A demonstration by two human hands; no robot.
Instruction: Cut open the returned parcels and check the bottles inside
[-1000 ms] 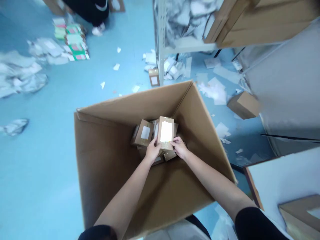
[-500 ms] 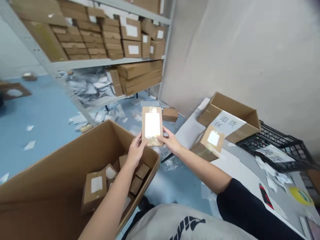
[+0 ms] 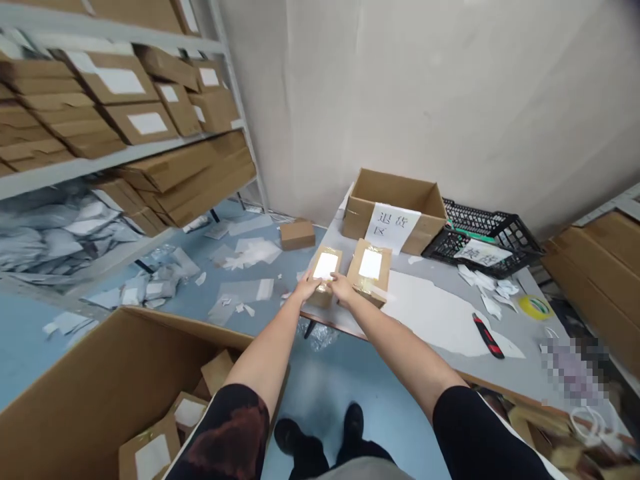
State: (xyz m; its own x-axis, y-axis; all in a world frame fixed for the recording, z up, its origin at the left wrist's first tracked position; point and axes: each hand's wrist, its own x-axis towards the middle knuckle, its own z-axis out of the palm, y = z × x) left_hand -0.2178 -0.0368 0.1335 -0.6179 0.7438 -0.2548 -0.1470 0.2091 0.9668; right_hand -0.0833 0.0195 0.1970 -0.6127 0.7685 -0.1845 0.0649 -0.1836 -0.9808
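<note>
Your left hand (image 3: pixel 307 288) and right hand (image 3: pixel 343 288) have put the parcel (image 3: pixel 325 267) on the worktop (image 3: pixel 430 307); the fingers (image 3: pixel 333 282) touch it, clamped or not I cannot tell.

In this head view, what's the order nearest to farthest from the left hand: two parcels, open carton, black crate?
1. Left parcel, under the left hand.
2. Right parcel, beside it.
3. Open carton, behind.
4. Black crate, farthest right.
</note>
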